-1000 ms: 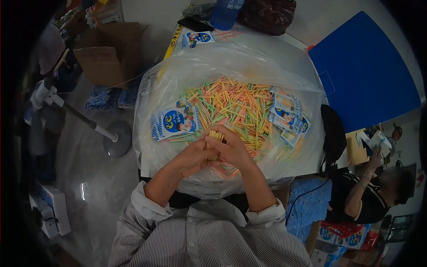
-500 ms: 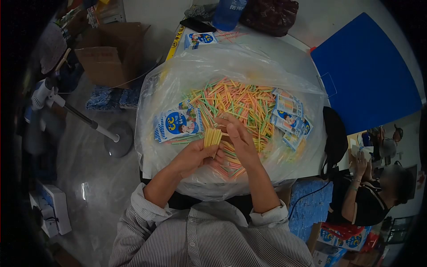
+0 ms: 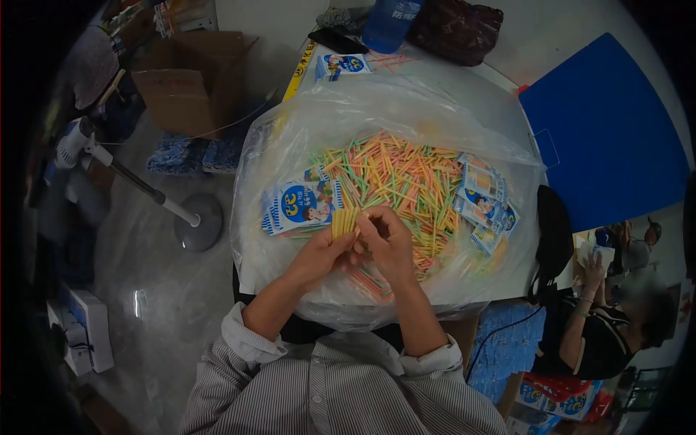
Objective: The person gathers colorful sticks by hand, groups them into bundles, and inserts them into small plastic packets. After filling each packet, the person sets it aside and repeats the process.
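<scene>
A bundle of thin yellow sticks (image 3: 344,221) stands in my left hand (image 3: 319,254), whose fingers wrap round its lower part. Beside it, the fingers of my right hand (image 3: 388,246) are curled in a pinch at the bundle's right edge; what they hold is too small to make out. Both hands are over a pile of coloured sticks (image 3: 395,174) on a clear plastic sheet or bag (image 3: 254,170). Blue and white packets (image 3: 297,206) lie left of the hands, and more packets (image 3: 482,199) lie at the pile's right side.
Behind the pile are a blue container (image 3: 391,22), a dark bag (image 3: 457,30), a black phone-like object (image 3: 338,40) and another packet (image 3: 344,67). A blue panel (image 3: 605,130) is at the right. Beyond the table's right side sits another person (image 3: 602,326). A cardboard box (image 3: 190,83) stands left.
My right hand has closed its fingers and come against the bundle. The view has shifted, so the scene sits slightly further right. The other person's hand has moved.
</scene>
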A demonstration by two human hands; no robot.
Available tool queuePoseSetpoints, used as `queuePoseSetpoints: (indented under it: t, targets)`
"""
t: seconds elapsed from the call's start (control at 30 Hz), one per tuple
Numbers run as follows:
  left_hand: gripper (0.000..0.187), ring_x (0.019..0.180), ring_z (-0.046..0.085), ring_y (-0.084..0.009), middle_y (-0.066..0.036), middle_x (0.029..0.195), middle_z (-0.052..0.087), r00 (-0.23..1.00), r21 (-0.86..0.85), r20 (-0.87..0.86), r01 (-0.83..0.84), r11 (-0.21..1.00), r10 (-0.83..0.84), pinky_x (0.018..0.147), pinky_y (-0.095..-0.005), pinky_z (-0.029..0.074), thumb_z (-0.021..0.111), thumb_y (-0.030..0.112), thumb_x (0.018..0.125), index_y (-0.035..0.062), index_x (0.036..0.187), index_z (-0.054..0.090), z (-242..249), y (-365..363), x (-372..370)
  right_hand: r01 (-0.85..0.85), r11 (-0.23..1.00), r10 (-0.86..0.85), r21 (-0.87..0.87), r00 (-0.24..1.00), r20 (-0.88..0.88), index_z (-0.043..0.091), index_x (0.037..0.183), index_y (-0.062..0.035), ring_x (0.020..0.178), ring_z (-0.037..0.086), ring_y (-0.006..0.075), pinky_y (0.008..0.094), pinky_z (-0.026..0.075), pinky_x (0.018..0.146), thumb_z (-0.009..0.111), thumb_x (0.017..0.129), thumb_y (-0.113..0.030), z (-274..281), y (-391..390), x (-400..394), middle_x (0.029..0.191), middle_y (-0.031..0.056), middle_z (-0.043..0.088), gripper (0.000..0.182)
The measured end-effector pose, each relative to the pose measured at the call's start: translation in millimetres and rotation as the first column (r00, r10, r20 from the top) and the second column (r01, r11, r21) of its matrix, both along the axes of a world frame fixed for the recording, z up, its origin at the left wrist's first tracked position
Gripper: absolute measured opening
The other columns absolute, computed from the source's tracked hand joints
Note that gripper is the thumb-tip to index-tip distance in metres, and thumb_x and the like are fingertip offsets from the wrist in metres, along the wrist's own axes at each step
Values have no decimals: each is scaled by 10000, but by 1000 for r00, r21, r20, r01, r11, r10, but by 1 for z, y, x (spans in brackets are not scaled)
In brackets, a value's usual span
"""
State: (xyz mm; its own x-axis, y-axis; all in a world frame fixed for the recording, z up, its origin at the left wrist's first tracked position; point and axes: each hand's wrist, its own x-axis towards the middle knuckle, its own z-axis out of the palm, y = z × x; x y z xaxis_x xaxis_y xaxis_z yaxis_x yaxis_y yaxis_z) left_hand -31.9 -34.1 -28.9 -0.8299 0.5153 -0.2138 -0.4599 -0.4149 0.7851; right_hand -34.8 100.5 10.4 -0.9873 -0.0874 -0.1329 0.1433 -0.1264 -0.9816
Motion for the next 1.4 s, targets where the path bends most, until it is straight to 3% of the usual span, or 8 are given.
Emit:
queuePoseSetpoints:
  t: [0.3, 0.53, 0.7, 0.83, 0.9, 1.13, 1.33, 1.4]
  targets:
    - [123, 571, 376, -14, 51, 733, 484, 997, -47, 40, -63, 997, 65, 485, -141, 293, 422, 193, 882, 99, 868, 499, 6, -2, 3, 38, 997, -49, -73, 987, -153, 463, 847, -22, 528, 485, 55, 175, 389, 466, 523, 801, -30, -5, -9, 1, 692, 18, 493, 77]
    - [123, 565, 362, -16, 53, 718, 478, 997, -11, 6, -79, 997, 79, 489, -148, 286, 422, 185, 882, 89, 861, 496, 7, -2, 7, 38, 999, -41, -39, 996, -81, 503, 951, 1, 512, 471, 60, 185, 390, 434, 554, 778, -39, -1, -10, 0, 692, 29, 494, 185]
    - [134, 560, 353, -16, 53, 708, 473, 996, -9, -50, -71, 997, 70, 483, -152, 280, 419, 182, 883, 80, 847, 500, 4, -2, 7, 67, 998, -69, -15, 991, -112, 575, 808, 15, 508, 482, 59, 182, 378, 427, 569, 768, -40, 0, -12, 1, 706, 27, 488, 69]
    - [145, 556, 349, -18, 50, 702, 470, 996, -3, -27, -90, 996, 90, 485, -151, 278, 417, 184, 883, 76, 838, 503, 3, -2, 7, 110, 993, -115, -39, 972, -206, 555, 841, 12, 505, 486, 59, 183, 383, 430, 561, 778, -50, -6, -16, 4, 697, 29, 486, 89]
    - [147, 556, 348, -18, 49, 702, 471, 996, 3, -6, -94, 996, 94, 485, -150, 277, 416, 184, 883, 75, 837, 503, 3, -2, 8, 138, 981, -93, 138, 952, -292, 524, 884, -10, 510, 493, 48, 168, 368, 419, 540, 809, -78, -7, -15, 5, 689, 18, 509, 102]
    - [146, 542, 340, -21, 47, 695, 467, 993, -1, -7, -121, 993, 121, 472, -152, 274, 414, 187, 884, 77, 843, 502, 3, -2, 8, 122, 967, -73, 222, 973, -219, 504, 903, -21, 512, 492, 35, 162, 377, 434, 523, 816, -79, -7, -13, 8, 634, -2, 518, 106]
    - [120, 547, 336, -22, 55, 693, 448, 991, -10, 50, -120, 993, 121, 478, -150, 280, 418, 178, 882, 82, 890, 489, 4, -2, 7, 135, 953, -76, 272, 973, -218, 471, 988, 12, 569, 519, 63, 177, 412, 487, 530, 792, -61, -5, -15, 8, 740, 49, 547, 217]
    - [115, 550, 335, -22, 57, 693, 443, 992, -14, 37, -118, 993, 118, 481, -149, 282, 419, 175, 882, 82, 904, 483, 5, -2, 7, 63, 996, -57, 57, 993, -99, 494, 1002, 0, 568, 516, 65, 179, 413, 484, 532, 792, -64, -1, -14, 7, 789, 49, 538, 222]
